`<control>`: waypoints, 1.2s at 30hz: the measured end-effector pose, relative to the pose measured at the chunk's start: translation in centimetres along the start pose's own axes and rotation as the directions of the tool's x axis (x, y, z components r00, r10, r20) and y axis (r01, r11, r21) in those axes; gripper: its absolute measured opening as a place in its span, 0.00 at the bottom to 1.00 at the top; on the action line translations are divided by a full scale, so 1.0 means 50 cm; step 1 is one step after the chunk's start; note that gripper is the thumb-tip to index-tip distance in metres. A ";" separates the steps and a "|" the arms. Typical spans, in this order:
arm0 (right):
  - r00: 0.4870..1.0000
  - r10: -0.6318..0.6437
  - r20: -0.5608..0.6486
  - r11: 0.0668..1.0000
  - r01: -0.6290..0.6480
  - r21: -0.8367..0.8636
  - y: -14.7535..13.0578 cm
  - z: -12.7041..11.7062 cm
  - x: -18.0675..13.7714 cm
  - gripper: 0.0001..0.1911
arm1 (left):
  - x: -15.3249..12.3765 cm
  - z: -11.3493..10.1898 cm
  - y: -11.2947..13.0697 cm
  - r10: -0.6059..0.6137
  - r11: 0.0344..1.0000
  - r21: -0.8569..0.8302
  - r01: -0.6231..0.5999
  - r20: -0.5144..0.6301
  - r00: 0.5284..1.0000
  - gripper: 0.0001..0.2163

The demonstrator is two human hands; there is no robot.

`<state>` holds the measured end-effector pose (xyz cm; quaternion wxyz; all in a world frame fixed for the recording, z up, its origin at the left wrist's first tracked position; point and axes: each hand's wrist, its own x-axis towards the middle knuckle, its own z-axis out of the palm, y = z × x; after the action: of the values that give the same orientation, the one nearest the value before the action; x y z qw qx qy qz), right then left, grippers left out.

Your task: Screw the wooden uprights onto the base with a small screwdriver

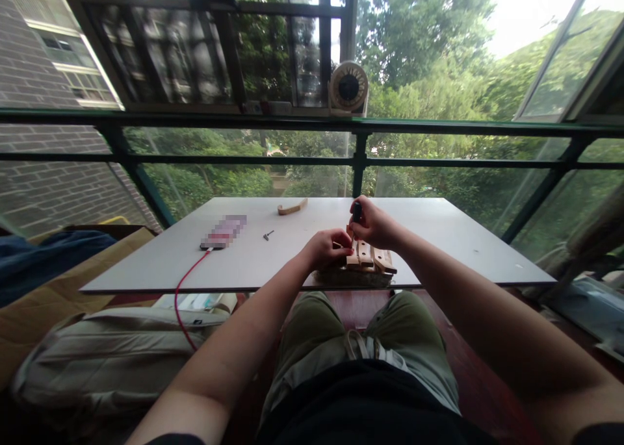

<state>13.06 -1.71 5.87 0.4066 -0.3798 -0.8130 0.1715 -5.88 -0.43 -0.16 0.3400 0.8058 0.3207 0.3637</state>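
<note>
My right hand (373, 226) is closed around a black-handled tool (357, 211), held upright over a small wooden slatted piece (371, 258) at the near edge of the white table (439, 237). My left hand (328, 247) is closed on the left end of that wooden piece, pressing it down. The tool's tip is hidden between my hands.
A small dark screw (268, 235) lies left of my hands. A curved wooden part (292, 206) rests near the far edge. A phone (223, 232) with a red cable (182, 295) lies at left. A grey bag (121, 354) and cardboard (58, 289) sit on the floor left. A small fan (348, 88) stands on the rail.
</note>
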 end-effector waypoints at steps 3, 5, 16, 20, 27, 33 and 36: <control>1.000 0.003 -0.015 1.000 -0.003 -0.021 -0.004 -0.001 0.001 0.14 | 0.001 0.001 -0.002 -0.004 1.000 -0.014 0.004 0.011 1.000 0.12; 1.000 0.003 0.003 1.000 -0.003 0.007 -0.004 -0.003 0.000 0.15 | 0.002 0.001 -0.003 -0.001 1.000 -0.016 0.001 0.011 1.000 0.12; 0.981 -0.007 0.193 0.982 -0.030 0.186 0.000 -0.017 0.007 0.25 | -0.002 0.001 -0.003 -0.005 0.999 0.034 0.006 -0.013 1.000 0.12; 0.987 -0.002 0.163 0.994 -0.016 0.110 -0.002 -0.015 0.010 0.18 | -0.003 0.000 -0.003 -0.001 1.000 0.002 0.001 -0.001 1.000 0.13; 0.997 0.000 0.072 0.999 0.003 -0.039 -0.001 -0.015 0.007 0.17 | 0.000 -0.003 0.007 -0.059 0.994 -0.092 0.062 0.039 0.998 0.17; 0.997 0.018 0.072 0.995 -0.011 -0.098 -0.006 -0.016 0.005 0.18 | 0.009 0.008 0.027 -0.029 0.996 0.083 0.035 -0.074 0.997 0.14; 0.998 0.027 0.063 0.995 -0.020 -0.101 -0.006 -0.017 0.004 0.20 | 0.008 0.011 0.037 -0.025 0.986 0.163 0.041 -0.097 0.995 0.14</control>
<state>13.50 -1.78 6.66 0.3585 -0.4035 -0.8289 0.1474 -4.71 -1.33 1.14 0.2625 0.8077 0.3786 0.3678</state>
